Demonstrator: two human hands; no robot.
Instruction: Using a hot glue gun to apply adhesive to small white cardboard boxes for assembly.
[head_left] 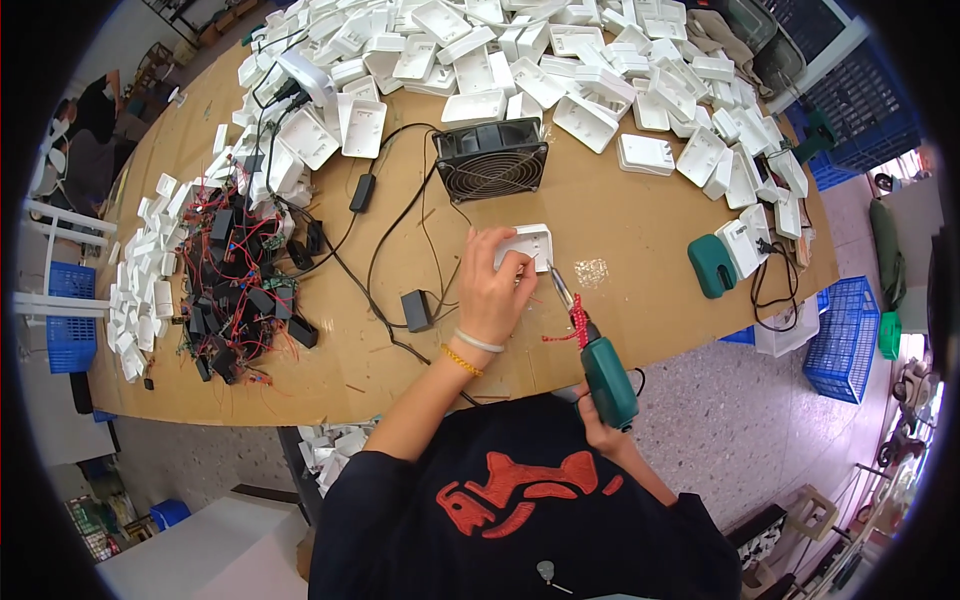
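Note:
Near the middle of the table, my left hand (490,290) closes its fingers on a small white plastic case (537,243), open side up. My thumb and fingers hide part of its inside. My right hand (598,425) grips a green power tool (608,380) with a slim metal shaft; its exact kind I cannot make out. Red cord (578,322) is wound round the tool's front. The shaft points away from me, its tip close to the case's near right corner; whether they touch I cannot tell.
A black fan (491,160) stands beyond the case. White cases (470,72) heap along the far side. Black modules with red wires (235,270) pile at left. Black cables and an adapter (416,311) lie left of my hand. A green block (711,266) sits at right.

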